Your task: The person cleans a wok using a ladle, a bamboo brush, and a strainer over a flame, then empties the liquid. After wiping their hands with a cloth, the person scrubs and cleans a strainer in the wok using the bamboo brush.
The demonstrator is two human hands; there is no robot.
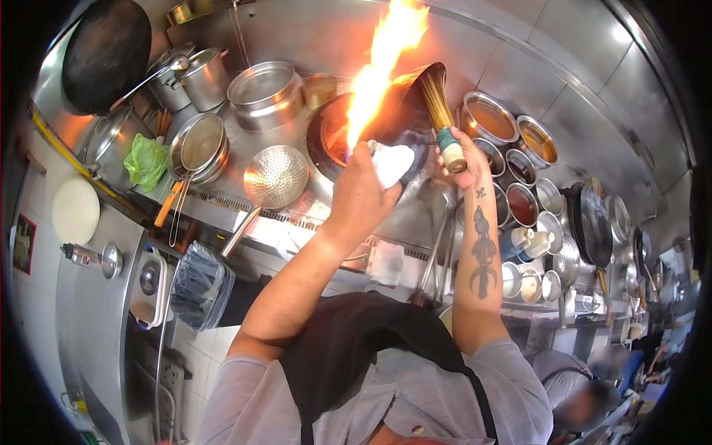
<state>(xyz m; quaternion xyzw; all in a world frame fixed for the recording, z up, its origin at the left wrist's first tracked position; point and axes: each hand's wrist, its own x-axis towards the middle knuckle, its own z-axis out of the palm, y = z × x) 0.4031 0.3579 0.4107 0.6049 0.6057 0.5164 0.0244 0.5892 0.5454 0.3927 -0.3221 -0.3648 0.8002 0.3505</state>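
My left hand (pixel 363 189) is closed on a folded white cloth (pixel 391 163). It is over the near side of a dark wok (pixel 426 80), which looks tilted, its far rim raised. Whether the cloth grips the wok's edge is hidden behind my fingers. A tall orange flame (pixel 378 63) rises just beyond that hand, above the dark burner opening (pixel 317 137). In my right hand (pixel 467 159) is a bamboo wok brush (pixel 437 96), bristles up, fingers wrapped around its green and cream handle. The brush is right of the wok.
A perforated ladle (pixel 276 176), a strainer (pixel 202 142) and a wide pot (pixel 263 93) stand to the left. Bowls of sauce (pixel 491 119) and squeeze bottles (pixel 538 243) line the right side. A lined bin (pixel 199 285) is lower left. Another person (pixel 571 378) is lower right.
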